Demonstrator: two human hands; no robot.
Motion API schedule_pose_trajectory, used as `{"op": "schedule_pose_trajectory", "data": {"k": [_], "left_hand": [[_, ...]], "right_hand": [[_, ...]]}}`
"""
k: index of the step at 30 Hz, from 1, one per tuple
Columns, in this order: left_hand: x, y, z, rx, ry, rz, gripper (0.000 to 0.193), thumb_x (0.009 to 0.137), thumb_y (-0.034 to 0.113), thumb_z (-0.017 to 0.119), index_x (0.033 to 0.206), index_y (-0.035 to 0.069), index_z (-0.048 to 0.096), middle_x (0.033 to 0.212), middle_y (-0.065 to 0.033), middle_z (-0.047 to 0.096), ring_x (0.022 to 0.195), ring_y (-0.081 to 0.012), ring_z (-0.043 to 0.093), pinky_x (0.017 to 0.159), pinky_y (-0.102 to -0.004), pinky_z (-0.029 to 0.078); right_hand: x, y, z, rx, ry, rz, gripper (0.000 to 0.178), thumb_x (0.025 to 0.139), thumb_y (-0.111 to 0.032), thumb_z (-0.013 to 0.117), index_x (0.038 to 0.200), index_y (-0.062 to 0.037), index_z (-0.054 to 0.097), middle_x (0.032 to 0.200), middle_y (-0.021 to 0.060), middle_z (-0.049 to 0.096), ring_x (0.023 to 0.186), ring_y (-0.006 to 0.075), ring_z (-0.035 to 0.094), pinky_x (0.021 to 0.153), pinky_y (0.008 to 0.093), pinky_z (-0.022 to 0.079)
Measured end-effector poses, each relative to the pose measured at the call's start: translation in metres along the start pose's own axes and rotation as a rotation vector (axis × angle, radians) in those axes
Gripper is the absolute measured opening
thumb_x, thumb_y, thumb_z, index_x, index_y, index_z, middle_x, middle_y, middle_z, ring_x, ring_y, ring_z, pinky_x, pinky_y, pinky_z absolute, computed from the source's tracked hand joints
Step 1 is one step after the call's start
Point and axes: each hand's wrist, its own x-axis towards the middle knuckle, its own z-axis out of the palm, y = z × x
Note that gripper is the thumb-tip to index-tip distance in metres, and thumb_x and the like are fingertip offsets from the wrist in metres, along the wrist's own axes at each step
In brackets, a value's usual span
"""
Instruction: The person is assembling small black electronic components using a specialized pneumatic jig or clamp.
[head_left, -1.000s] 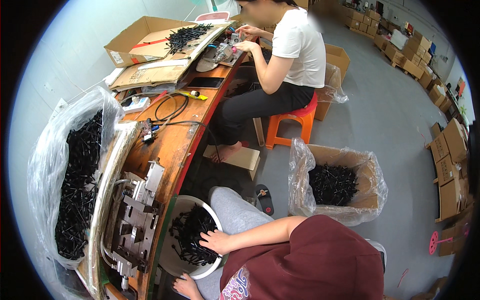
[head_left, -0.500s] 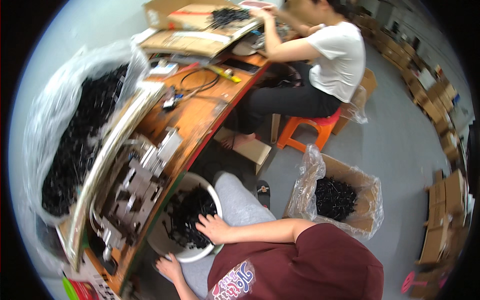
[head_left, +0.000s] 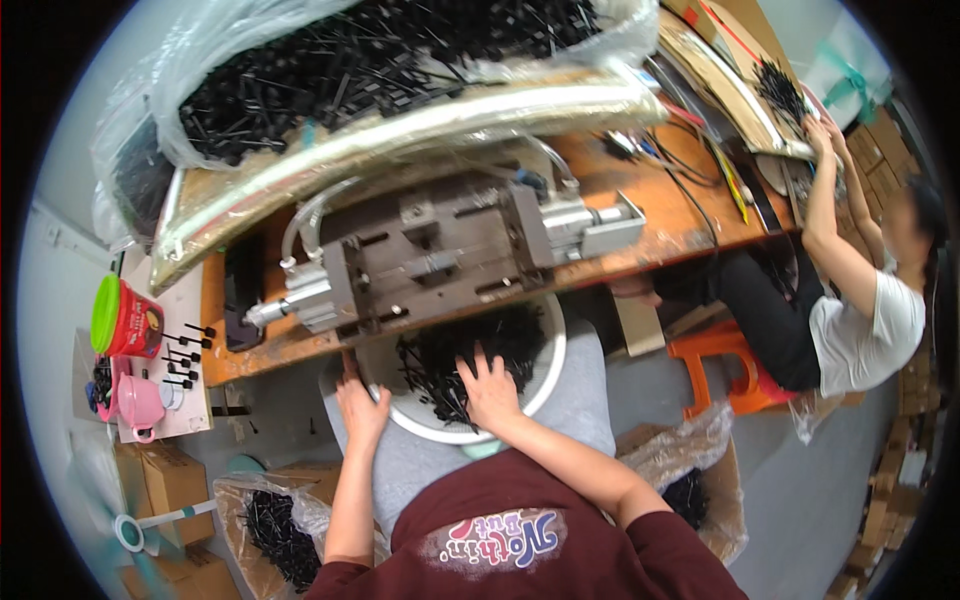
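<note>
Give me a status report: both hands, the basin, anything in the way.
Left hand beside white basin, rim contact unclear. Right hand spread on black parts inside. Wooden table edge hides basin's far side.

Right grip (head_left: 490,397) splayed, left grip (head_left: 362,408) thumb-out

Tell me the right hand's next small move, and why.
Perhaps curl the right hand around a few black sticks: it lies spread on them in the white bucket, with none visibly gripped, while the left hand is at the bucket's rim.
</note>
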Motion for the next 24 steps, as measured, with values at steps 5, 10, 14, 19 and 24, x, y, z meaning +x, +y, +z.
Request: {"op": "schedule_pose_trajectory", "data": {"k": [5,10,14,19,24], "left_hand": [[0.005,0.003,-0.001,-0.011,-0.004,0.002,0.094,0.071,0.016,0.069,0.149,-0.003,0.02,0.132,-0.0295,0.042,0.121,-0.0455,0.041,0.106,-0.0498,0.033],[-0.006,-0.001,0.001,0.009,0.053,-0.019,0.088,0.073,0.016,0.069,0.146,-0.004,0.024,0.138,-0.0305,0.035,0.127,-0.0468,0.035,0.11,-0.0503,0.029],[-0.004,0.003,0.004,0.009,0.12,0.02,0.086,0.074,0.014,0.068,0.146,-0.004,0.024,0.143,-0.0313,0.029,0.132,-0.0476,0.03,0.111,-0.051,0.028],[-0.007,0.004,0.0,-0.032,0.133,-0.021,0.089,0.073,0.01,0.067,0.149,0.0,0.022,0.145,-0.0336,0.023,0.134,-0.0494,0.026,0.111,-0.0515,0.027],[-0.006,0.003,-0.003,-0.077,0.141,-0.019,0.087,0.073,0.009,0.066,0.148,0.001,0.023,0.145,-0.0329,0.023,0.134,-0.0491,0.026,0.111,-0.0511,0.027]], "right_hand": [[0.022,0.005,-0.004,0.061,-0.064,-0.003,0.09,0.068,-0.032,0.082,0.144,-0.0156,0.037,0.148,0.0257,0.027,0.111,0.0429,0.052,0.079,0.046,0.055],[0.011,-0.003,-0.062,0.008,0.051,-0.225,0.065,0.074,-0.03,0.077,0.13,-0.0106,0.051,0.138,0.0181,0.045,0.106,0.0309,0.057,0.073,0.0396,0.055],[0.012,-0.019,-0.134,0.44,0.334,-0.452,0.015,0.078,-0.014,0.075,0.086,-0.0028,0.068,0.088,0.0074,0.069,0.078,0.0222,0.065,0.065,0.0305,0.053],[0.065,-0.026,-0.245,0.427,0.609,-0.592,0.012,0.074,-0.001,0.074,0.084,-0.0019,0.068,0.084,0.0095,0.069,0.075,0.0219,0.065,0.062,0.0292,0.051],[0.139,-0.036,-0.306,0.45,0.82,-0.501,0.013,0.076,-0.002,0.072,0.088,-0.0063,0.068,0.09,0.007,0.068,0.072,0.0193,0.06,0.061,0.0289,0.047]]}}
